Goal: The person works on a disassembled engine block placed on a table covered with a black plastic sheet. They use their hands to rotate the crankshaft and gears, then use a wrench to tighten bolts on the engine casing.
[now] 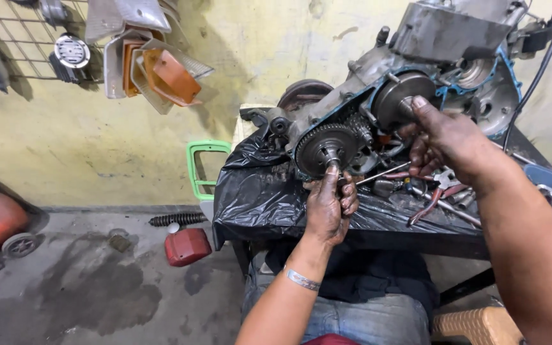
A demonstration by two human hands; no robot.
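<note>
Room: workshop with a stained yellow wall point(97, 140) and an oil-marked concrete floor point(84, 287).
Surface: draped in black plastic sheet point(257, 191), carrying an opened engine case point(416, 83) and scattered hand tools point(439, 191).
Left hand point(330, 204): fingers curled, thumb tip pressed on the hub of the large toothed gear point(326, 149) at the case's near end.
Right hand point(445, 137): fingers closed around the shaft of the round clutch drum point(400, 96), higher on the case.
Floor: red box point(186, 246) and a black ribbed hose point(177, 219).
</note>
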